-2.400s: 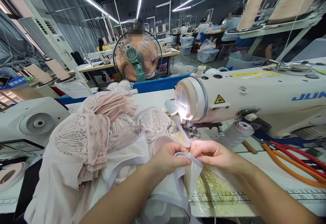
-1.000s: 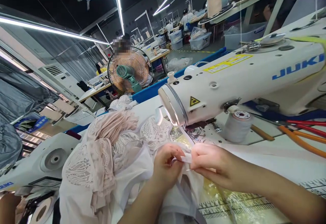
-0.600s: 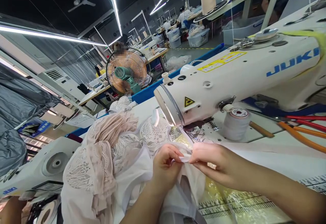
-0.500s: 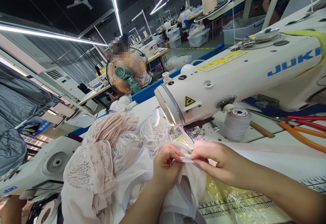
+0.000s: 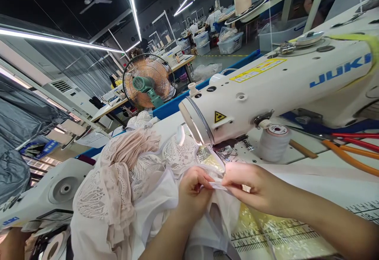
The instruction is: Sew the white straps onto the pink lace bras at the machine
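Observation:
Between my hands is a narrow white fabric strip (image 5: 218, 186), pinched at both ends. My left hand (image 5: 194, 191) grips its left end between thumb and forefinger. Fingers of my right hand (image 5: 251, 183) are closed on the other end. White cloth (image 5: 226, 212) hangs below the strip, over the table. Just beyond my hands stands the head of a white sewing machine (image 5: 242, 98), its lit needle area partly hidden. A white lace bra cup (image 5: 180, 151) lies left of the needle area. More lace and pale pink garments (image 5: 109, 189) are heaped to the left of my hands.
A grey thread spool (image 5: 274, 143) stands under the machine arm. Orange-handled scissors (image 5: 349, 157) lie at right. Ruler markings (image 5: 263, 238) run along the front of the table. Another sewing machine (image 5: 50, 193) is at left, with a co-worker's hand (image 5: 14, 242) near it. A fan (image 5: 148, 82) stands beyond.
My hands and the strip hold almost the same pose, with the strip tilted very slightly. The view has shifted a little. The ceiling fan's blades have turned.

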The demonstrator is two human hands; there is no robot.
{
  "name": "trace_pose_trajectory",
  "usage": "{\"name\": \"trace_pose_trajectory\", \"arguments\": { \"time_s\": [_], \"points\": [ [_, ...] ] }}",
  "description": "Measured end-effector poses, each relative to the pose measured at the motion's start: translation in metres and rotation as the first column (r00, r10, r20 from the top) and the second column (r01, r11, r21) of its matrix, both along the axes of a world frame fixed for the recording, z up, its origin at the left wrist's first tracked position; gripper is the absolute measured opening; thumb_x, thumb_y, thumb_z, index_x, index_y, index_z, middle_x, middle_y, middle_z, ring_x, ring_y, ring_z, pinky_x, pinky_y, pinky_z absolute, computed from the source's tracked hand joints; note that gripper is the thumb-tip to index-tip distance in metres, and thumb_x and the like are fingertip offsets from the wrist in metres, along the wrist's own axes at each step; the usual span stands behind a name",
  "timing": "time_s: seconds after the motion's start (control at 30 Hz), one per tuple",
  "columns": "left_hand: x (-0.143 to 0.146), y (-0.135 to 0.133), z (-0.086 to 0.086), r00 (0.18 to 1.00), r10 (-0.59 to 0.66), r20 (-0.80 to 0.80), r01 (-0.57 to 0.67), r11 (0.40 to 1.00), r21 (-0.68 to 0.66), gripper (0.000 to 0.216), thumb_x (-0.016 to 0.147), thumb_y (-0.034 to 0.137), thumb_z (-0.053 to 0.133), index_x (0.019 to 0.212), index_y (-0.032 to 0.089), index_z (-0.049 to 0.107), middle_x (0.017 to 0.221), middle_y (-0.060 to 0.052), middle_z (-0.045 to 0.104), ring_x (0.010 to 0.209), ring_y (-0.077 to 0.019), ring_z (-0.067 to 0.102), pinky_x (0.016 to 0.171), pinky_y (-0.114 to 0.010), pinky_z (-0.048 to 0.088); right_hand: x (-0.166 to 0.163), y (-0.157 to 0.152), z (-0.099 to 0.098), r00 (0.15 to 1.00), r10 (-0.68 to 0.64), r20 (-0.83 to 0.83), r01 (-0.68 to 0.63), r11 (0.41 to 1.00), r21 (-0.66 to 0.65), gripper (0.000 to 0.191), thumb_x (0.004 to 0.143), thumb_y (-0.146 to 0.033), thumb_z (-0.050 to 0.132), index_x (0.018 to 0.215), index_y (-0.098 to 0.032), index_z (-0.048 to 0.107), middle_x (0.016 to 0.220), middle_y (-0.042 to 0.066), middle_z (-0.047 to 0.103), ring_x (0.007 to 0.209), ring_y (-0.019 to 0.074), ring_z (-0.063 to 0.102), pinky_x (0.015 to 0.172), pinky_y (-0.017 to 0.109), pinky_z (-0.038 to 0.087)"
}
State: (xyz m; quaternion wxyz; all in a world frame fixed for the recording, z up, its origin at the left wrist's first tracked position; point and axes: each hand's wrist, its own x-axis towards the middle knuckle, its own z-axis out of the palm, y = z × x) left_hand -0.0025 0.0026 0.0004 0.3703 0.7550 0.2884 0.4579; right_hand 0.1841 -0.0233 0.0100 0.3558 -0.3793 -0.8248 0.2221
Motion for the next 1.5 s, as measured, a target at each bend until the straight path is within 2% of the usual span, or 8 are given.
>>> {"name": "trace_pose_trajectory", "arguments": {
  "time_s": [0.7, 1.1, 1.23, 1.5],
  "points": [
    [0.0010, -0.0013, 0.0040, 1.000, -0.007, -0.023, 0.008, 0.999, 0.044, 0.017, 0.071, 0.008, 0.060, 0.061, 0.017, 0.049, 0.071, -0.001, 0.058, 0.067, -0.0112, 0.053, 0.058, -0.023, 0.041, 0.0010, -0.0018, 0.0012, 1.000, 0.004, -0.011, -0.004, 1.000, 0.001, 0.015, 0.078, -0.010, 0.043, 0.068, -0.017, 0.052, 0.061, 0.000, 0.048, 0.058, 0.0117, 0.042, 0.054, 0.023, 0.031],
    [-0.0013, -0.0012, -0.0001, 0.996, -0.009, -0.088, 0.015, 0.998, 0.062, 0.014, 0.073, 0.009, 0.057, 0.063, 0.017, 0.051, 0.074, -0.003, 0.058, 0.070, -0.0136, 0.055, 0.061, -0.026, 0.043, 0.0023, -0.0021, 0.0011, 0.999, 0.011, 0.052, -0.011, 1.000, -0.008, 0.015, 0.077, -0.010, 0.043, 0.067, -0.017, 0.052, 0.063, 0.000, 0.048, 0.060, 0.0119, 0.043, 0.054, 0.023, 0.030],
    [-0.0006, -0.0016, 0.0010, 0.994, -0.015, -0.109, 0.027, 0.994, 0.107, 0.014, 0.072, 0.006, 0.055, 0.064, 0.018, 0.051, 0.074, -0.002, 0.056, 0.070, -0.0129, 0.055, 0.061, -0.025, 0.043, 0.0021, -0.0011, 0.0012, 0.996, 0.005, 0.090, -0.003, 1.000, -0.021, 0.016, 0.077, -0.009, 0.043, 0.066, -0.017, 0.052, 0.062, 0.000, 0.047, 0.058, 0.0117, 0.041, 0.053, 0.023, 0.029],
    [-0.0005, -0.0023, 0.0052, 0.990, -0.003, -0.142, 0.023, 0.990, 0.139, 0.015, 0.070, 0.004, 0.053, 0.064, 0.018, 0.051, 0.073, -0.002, 0.057, 0.069, -0.0126, 0.055, 0.061, -0.025, 0.043, 0.0019, -0.0012, -0.0006, 0.995, 0.042, 0.085, -0.040, 0.999, -0.029, 0.020, 0.083, -0.012, 0.039, 0.070, -0.016, 0.053, 0.067, 0.002, 0.050, 0.061, 0.0131, 0.044, 0.054, 0.024, 0.031]
  ]
}}
